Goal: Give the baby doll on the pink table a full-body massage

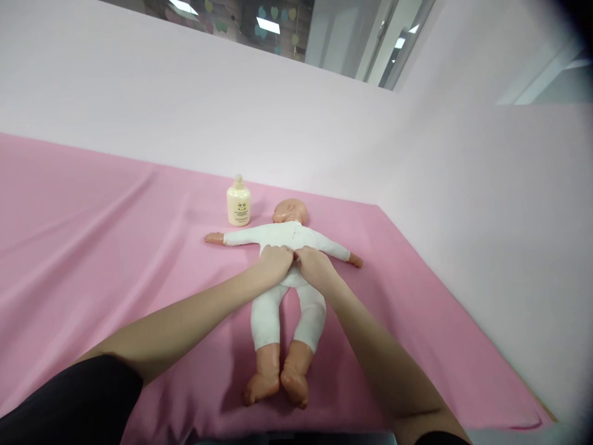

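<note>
My left hand and right hand press side by side on the doll's belly, fingers curled, pinching its white suit. A cream bottle stands near the doll's head on the pink surface.

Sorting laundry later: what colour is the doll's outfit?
White, seen in the head view: the doll's outfit is a plain one-piece covering arms and legs.

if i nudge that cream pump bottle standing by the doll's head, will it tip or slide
The cream plastic pump bottle stands upright, taller than wide, so a high nudge would probably tip it. The wrinkled pink cloth beneath likely resists sliding. Once down, its rounded body might roll.
</note>
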`<state>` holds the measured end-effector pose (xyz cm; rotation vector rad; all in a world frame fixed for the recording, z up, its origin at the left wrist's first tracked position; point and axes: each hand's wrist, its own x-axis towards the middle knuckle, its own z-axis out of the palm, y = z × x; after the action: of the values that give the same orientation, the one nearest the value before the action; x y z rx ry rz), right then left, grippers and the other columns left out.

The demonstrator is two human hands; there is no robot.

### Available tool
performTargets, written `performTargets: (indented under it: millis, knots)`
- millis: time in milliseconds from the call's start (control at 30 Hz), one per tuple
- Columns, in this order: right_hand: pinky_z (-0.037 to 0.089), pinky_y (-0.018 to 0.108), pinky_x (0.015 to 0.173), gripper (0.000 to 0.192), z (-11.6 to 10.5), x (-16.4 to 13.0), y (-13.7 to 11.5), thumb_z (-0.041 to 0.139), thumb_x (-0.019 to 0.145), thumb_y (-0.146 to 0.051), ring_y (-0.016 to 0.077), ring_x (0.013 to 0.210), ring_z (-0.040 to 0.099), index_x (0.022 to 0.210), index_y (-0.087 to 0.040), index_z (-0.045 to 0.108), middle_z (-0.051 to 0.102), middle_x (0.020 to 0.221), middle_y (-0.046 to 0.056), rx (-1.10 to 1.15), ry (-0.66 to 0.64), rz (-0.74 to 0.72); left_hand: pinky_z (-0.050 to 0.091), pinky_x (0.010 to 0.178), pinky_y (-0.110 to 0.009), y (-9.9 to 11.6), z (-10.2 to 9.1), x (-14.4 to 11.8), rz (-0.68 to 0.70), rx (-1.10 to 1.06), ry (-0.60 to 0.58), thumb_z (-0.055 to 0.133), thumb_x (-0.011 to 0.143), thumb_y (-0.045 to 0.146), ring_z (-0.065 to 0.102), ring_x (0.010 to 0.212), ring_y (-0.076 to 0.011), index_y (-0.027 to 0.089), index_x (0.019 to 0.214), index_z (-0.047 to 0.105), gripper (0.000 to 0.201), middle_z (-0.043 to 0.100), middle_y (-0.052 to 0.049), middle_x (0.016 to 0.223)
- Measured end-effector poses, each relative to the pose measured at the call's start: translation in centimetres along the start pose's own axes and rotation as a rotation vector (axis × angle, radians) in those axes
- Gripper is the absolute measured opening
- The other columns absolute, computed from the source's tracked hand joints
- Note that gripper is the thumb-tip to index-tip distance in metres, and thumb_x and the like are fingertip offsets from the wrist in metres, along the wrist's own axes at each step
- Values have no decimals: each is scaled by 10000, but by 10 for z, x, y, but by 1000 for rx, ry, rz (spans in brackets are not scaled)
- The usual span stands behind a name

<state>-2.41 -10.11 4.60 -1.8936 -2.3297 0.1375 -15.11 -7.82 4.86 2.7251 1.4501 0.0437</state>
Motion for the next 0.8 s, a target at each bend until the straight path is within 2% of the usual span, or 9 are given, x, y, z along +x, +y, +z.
performTargets:
  millis: [167, 267, 500, 700, 800]
  knots:
    - [404, 327, 798, 283, 11, 9, 9, 400, 828, -69, 239, 940, 537, 932, -150, 651, 584, 1022, 131, -23, 21, -13, 400, 815, -397, -6, 4, 4, 65, 39, 83, 400, 897, 151, 588, 952, -274, 135, 917, 662, 264, 645, -130, 985]
    - [393, 337, 794, 262, 16, 14, 13, 395, 841, -86, 243, 938, 550, 924, -156, 633, 596, 1006, 121, -43, 5, -11, 386, 850, -397, -9, 7, 7, 93, 77, 131, 411, 895, 163, 568, 973, -271, 138, 897, 670, 261, 629, -134, 1001]
    - [355, 323, 822, 235, 20, 19, 16, 391, 863, -62, 213, 927, 600, 996, -157, 559, 670, 965, 79, -18, 77, 14, 410, 792, -380, -18, 21, 19, 133, 16, 172, 393, 904, 179, 615, 872, -259, 109, 926, 655, 272, 661, -121, 886]
    - [370, 284, 787, 264, 28, 25, 23, 425, 898, -121, 200, 913, 623, 1148, -129, 506, 693, 904, 72, 15, 135, 41, 429, 743, -360, -23, 28, 25, 93, -37, 262, 432, 880, 173, 632, 846, -251, 105, 1017, 624, 245, 685, -107, 888]
    - [374, 281, 795, 245, 32, 28, 26, 445, 903, -148, 190, 899, 625, 1130, -140, 535, 696, 916, 68, 31, 158, 22, 433, 754, -359, -25, 31, 28, 98, -56, 285, 430, 885, 170, 631, 861, -245, 108, 1010, 635, 249, 686, -102, 896]
